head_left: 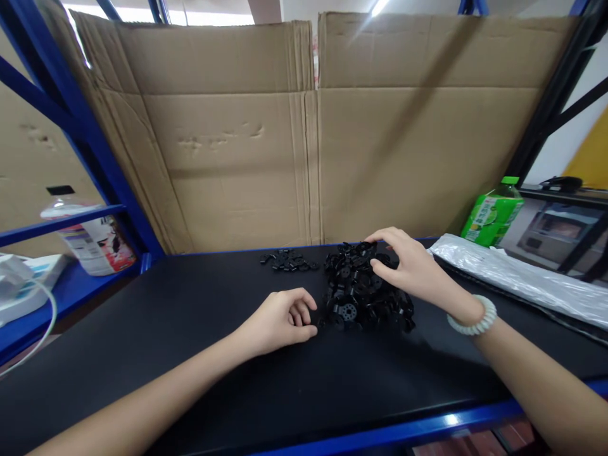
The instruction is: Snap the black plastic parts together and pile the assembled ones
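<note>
A heap of small black plastic parts [354,297], some of them round with holes, lies on the black tabletop [228,392]. My right hand [411,263] reaches over the heap's upper right side, thumb and fingers spread, with nothing visible between them. Just left of the heap, my left hand [280,322] rests low near the surface. Its thumb and index finger are apart and the other fingers curl loosely; no part shows in its grasp. Behind it sits a smaller group of black parts [287,260].
Cardboard panels [237,158] stand along the back edge. On the right are a wrapped plastic sheet [517,272] and a green bottle [494,212]. A large plastic bottle [97,244] and a white power strip [31,288] sit on the blue shelf at left.
</note>
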A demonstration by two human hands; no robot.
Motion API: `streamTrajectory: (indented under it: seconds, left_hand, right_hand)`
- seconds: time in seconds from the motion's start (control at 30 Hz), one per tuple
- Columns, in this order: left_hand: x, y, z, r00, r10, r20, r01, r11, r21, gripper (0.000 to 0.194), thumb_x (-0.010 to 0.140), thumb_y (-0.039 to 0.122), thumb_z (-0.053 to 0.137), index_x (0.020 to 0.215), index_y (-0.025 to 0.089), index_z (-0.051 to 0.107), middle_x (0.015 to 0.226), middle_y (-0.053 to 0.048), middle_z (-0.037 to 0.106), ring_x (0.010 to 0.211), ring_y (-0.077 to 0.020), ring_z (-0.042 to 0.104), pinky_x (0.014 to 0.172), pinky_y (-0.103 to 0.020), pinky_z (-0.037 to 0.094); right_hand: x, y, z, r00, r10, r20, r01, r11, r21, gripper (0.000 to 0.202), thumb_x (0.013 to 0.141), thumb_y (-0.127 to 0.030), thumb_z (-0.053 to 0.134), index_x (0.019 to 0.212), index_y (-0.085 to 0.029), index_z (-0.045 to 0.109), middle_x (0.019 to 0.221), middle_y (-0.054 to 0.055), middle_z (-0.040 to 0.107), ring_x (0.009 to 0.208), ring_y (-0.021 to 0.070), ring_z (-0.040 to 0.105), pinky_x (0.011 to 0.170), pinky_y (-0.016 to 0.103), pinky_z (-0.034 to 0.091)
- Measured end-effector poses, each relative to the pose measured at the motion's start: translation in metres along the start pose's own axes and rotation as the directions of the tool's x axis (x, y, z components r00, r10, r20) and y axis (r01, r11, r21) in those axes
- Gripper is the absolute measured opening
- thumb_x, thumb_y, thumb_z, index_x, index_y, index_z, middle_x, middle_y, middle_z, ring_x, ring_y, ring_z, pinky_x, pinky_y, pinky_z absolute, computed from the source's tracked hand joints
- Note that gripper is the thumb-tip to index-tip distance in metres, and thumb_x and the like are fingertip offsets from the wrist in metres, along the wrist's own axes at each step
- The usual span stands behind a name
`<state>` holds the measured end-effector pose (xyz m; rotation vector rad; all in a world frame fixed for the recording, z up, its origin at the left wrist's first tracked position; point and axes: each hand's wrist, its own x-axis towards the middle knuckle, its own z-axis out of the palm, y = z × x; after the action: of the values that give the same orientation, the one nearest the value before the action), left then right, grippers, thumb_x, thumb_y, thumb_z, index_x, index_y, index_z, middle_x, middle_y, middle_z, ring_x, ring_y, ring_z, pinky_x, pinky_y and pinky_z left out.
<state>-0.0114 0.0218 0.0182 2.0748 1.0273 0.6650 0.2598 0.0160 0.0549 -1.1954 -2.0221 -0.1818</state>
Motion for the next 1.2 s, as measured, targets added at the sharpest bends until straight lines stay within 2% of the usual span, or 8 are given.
streamTrajectory:
  seconds: [0.17,0.4,0.57,0.73,0.83,0.93,1.03,1.2]
  left_hand:
    - [0.003,0.001,0.016,0.997,0.048,-0.055,-0.049,0.999,-0.015,0.01,0.068,0.017,0.066,0.077,0.017,0.065,0.066,-0.002,0.069,0.059,-0.015,0.064,0.054,-0.023,0.048]
    - [0.003,-0.002,0.03,0.988,0.132,-0.086,-0.127,0.99,0.055,0.009,0.071,0.014,0.063,0.079,0.017,0.066,0.07,-0.003,0.071,0.058,-0.0145,0.064,0.057,-0.024,0.051]
    - [0.007,-0.006,0.016,0.976,0.163,-0.144,-0.138,0.976,0.17,0.012,0.078,0.017,0.056,0.084,0.017,0.067,0.075,-0.004,0.072,0.066,-0.0165,0.066,0.063,-0.026,0.053]
    - [0.02,-0.031,-0.015,0.934,0.164,-0.316,-0.023,0.913,0.406,0.023,0.077,0.022,0.059,0.096,0.015,0.068,0.097,-0.012,0.069,0.097,-0.0303,0.06,0.09,-0.045,0.046]
    - [0.027,-0.051,-0.029,0.916,0.156,-0.37,0.054,0.865,0.498,0.038,0.077,0.027,0.061,0.112,0.012,0.063,0.122,-0.017,0.06,0.118,-0.0369,0.047,0.099,-0.053,0.037]
    - [0.029,-0.06,-0.033,0.92,0.151,-0.362,0.081,0.83,0.552,0.037,0.08,0.029,0.058,0.114,0.013,0.062,0.131,-0.017,0.055,0.122,-0.0374,0.043,0.098,-0.055,0.037]
    - [0.029,-0.06,-0.032,0.925,0.17,-0.34,0.065,0.811,0.581,0.025,0.082,0.029,0.058,0.102,0.015,0.065,0.122,-0.015,0.061,0.116,-0.0335,0.049,0.097,-0.05,0.04]
    - [0.031,-0.059,-0.035,0.918,0.184,-0.352,0.046,0.83,0.555,0.008,0.078,0.024,0.062,0.077,0.016,0.063,0.083,-0.008,0.067,0.084,-0.0262,0.061,0.08,-0.041,0.049]
  right_hand:
    - [0.0,0.008,0.004,0.998,-0.029,0.062,0.031,0.999,-0.031,0.035,0.08,-0.017,0.054,0.115,-0.018,0.055,0.11,0.01,0.062,0.105,0.026,0.055,0.092,0.046,0.044]
    - [-0.001,-0.006,0.004,0.999,-0.004,-0.051,0.005,1.0,0.023,0.025,0.084,-0.015,0.049,0.107,-0.018,0.06,0.103,0.009,0.064,0.1,0.0254,0.058,0.089,0.045,0.046]
    - [-0.005,-0.021,0.002,0.996,0.057,-0.072,-0.043,0.982,0.185,0.022,0.084,-0.013,0.05,0.101,-0.019,0.063,0.097,0.006,0.066,0.089,0.0213,0.06,0.081,0.038,0.047]
    - [-0.019,-0.051,0.004,0.993,0.018,0.116,-0.081,0.819,0.568,0.02,0.086,-0.012,0.049,0.099,-0.018,0.063,0.093,0.005,0.065,0.086,0.0173,0.061,0.076,0.03,0.049]
    - [-0.033,-0.074,0.011,0.944,-0.149,0.294,-0.103,0.713,0.693,0.026,0.082,-0.005,0.05,0.1,-0.016,0.065,0.091,0.004,0.065,0.078,0.0138,0.06,0.072,0.027,0.049]
    - [-0.045,-0.092,0.022,0.829,-0.33,0.452,-0.15,0.647,0.748,0.034,0.073,0.002,0.052,0.1,-0.012,0.067,0.092,0.006,0.067,0.077,0.0132,0.06,0.073,0.025,0.051]
    - [-0.05,-0.099,0.032,0.76,-0.395,0.516,-0.198,0.616,0.763,0.035,0.068,0.004,0.054,0.097,-0.008,0.07,0.092,0.009,0.068,0.084,0.0159,0.06,0.077,0.027,0.051]
    - [-0.05,-0.093,0.042,0.757,-0.325,0.566,-0.32,0.571,0.756,0.035,0.069,0.002,0.052,0.097,-0.009,0.07,0.095,0.009,0.068,0.084,0.0168,0.061,0.076,0.029,0.052]
